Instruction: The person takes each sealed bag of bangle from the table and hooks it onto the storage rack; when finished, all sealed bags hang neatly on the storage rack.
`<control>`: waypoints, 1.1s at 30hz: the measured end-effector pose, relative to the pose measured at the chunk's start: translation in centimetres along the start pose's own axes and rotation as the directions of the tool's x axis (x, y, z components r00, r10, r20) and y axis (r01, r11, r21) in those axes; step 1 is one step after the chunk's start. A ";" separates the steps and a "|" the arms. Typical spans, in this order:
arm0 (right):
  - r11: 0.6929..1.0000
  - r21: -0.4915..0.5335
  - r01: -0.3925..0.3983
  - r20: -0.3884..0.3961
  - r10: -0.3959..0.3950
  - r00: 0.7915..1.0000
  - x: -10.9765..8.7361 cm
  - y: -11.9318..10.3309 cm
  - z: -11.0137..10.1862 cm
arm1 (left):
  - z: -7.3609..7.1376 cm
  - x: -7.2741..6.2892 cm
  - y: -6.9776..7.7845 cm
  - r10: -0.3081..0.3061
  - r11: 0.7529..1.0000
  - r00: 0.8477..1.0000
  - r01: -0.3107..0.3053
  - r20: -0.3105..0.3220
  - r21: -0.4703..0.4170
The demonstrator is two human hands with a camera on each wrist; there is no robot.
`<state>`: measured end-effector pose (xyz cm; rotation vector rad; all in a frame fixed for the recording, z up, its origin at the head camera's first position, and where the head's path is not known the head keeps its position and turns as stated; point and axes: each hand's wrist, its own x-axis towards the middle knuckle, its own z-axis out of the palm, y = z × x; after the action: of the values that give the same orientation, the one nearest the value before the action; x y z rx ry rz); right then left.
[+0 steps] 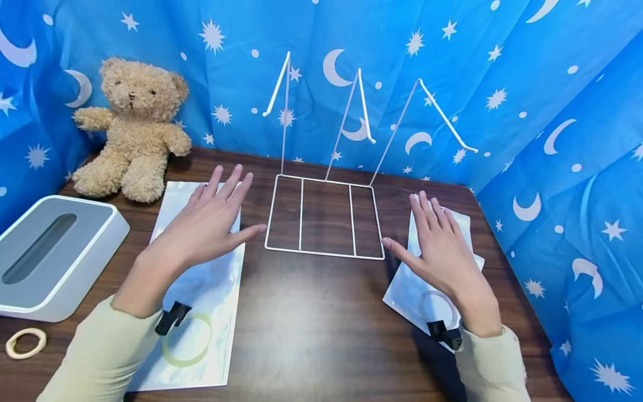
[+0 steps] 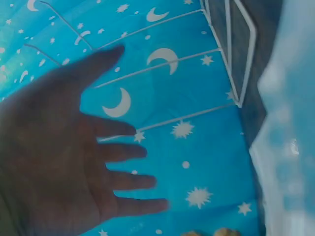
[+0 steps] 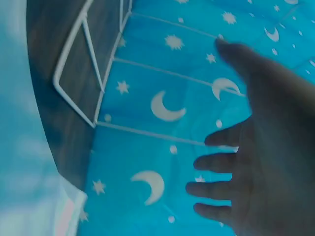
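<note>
My left hand (image 1: 206, 223) hovers palm down, fingers straight and thumb spread, over a long silvery-white flat pouch (image 1: 216, 301). Through that pouch shows a pale yellow-green ring (image 1: 183, 364). On the other side, my right hand (image 1: 442, 245) is held likewise above a smaller whitish pouch (image 1: 404, 290) with a pale round shape on it. Between the hands, farther back, stands a white wire rack (image 1: 326, 254) with three slanting prongs. Both wrist views show the left palm (image 2: 54, 162) and right palm (image 3: 275, 172) holding nothing, with the rack's wires beyond.
A teddy bear (image 1: 138, 134) sits at the back left. In front of it are a grey-white tissue box (image 1: 90, 240) and a small beige ring (image 1: 25, 355). Blue curtain (image 1: 311, 33) with moons and stars encloses the dark wooden table (image 1: 311, 329) behind and at the sides.
</note>
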<state>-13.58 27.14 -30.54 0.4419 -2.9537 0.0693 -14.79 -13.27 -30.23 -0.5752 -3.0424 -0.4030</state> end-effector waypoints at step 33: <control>0.960 0.269 -0.079 0.207 0.022 0.978 1.8 -1.5 9.2 | 4.6 -9.5 -7.2 -0.307 0.932 0.948 0.283 -0.079 -0.227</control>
<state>-16.14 24.57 -39.28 0.4304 -3.1685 0.4753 -8.41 -21.95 -37.10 -0.0862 -2.9968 -0.7512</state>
